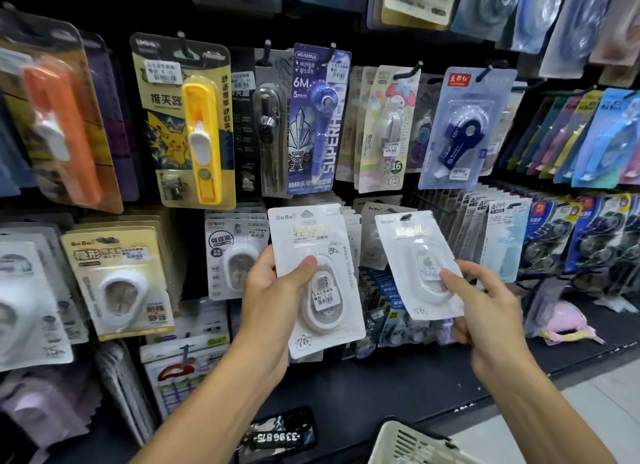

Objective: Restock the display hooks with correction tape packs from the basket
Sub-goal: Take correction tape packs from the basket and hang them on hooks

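Left hand (273, 290) pinches a glossy white rectangular blister-card correction tape pack (313, 276), thumb on its oval bubble. Right hand (485, 308) pinches a second white pack (417, 259), tilted, before hooks; cream slatted plastic basket (412, 444) below.

Packed display hooks (412, 69), dark ledge (398, 384)

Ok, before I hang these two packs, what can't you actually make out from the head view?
- Basket: cut off by the bottom edge, so its contents are unseen.
- Hook for the white packs: hidden behind the pack in the left hand.
- Pack in the right hand: print blurred and washed out by glare.
- Price stickers on the packs: too small to read.
- Far-left packs: blurred.
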